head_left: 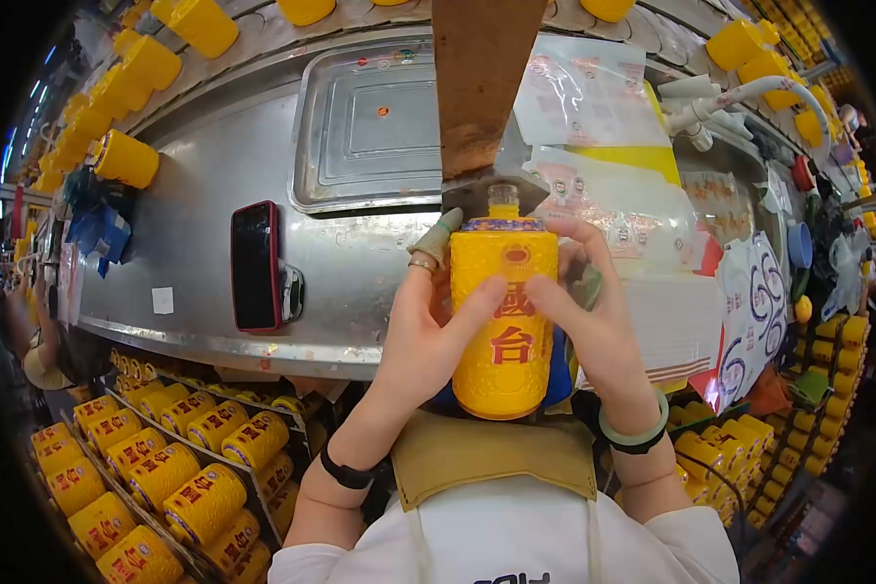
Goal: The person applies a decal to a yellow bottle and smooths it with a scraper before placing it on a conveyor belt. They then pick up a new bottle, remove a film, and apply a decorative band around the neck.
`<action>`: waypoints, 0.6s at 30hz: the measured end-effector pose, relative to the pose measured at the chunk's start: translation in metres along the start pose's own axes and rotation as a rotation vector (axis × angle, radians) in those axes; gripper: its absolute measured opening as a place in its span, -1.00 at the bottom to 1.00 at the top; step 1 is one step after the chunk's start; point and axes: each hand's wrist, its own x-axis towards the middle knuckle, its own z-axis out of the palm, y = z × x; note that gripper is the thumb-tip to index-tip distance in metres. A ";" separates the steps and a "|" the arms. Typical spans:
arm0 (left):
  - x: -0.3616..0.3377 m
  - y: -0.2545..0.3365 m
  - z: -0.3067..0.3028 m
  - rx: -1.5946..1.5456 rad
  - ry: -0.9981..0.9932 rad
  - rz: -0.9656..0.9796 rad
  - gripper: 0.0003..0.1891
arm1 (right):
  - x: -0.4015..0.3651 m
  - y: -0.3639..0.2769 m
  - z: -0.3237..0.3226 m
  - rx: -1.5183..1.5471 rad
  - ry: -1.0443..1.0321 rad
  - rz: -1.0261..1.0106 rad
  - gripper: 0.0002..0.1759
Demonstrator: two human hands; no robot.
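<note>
A yellow bottle (503, 384) with red characters, a round red emblem and a patterned band at its shoulder is held in front of my chest. Its clear neck points away from me, close to the end of a brown upright post. My left hand (420, 321) grips its left side, the thumb lying on the front; a ring and a finger cover show on the fingers. My right hand (594, 311) wraps its right side, thumb pressed near the emblem, forefinger along the shoulder. The other fingers of both hands are mostly hidden behind the bottle.
The brown post (487, 88) stands straight ahead. A metal tray (370, 185), a phone (255, 268) and a white paper piece (163, 301) lie on the steel table. Label sheets (613, 200) cover the right side. Crates of yellow bottles (204, 501) stand at lower left; more bottles line the back.
</note>
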 end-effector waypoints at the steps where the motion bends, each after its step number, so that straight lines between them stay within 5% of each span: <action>1: 0.000 0.000 -0.001 0.009 -0.008 0.003 -0.24 | 0.000 -0.004 0.003 0.053 0.004 0.013 -0.42; 18: -0.001 0.002 -0.001 0.061 -0.032 0.030 -0.23 | -0.001 -0.003 -0.001 0.101 -0.078 -0.009 -0.32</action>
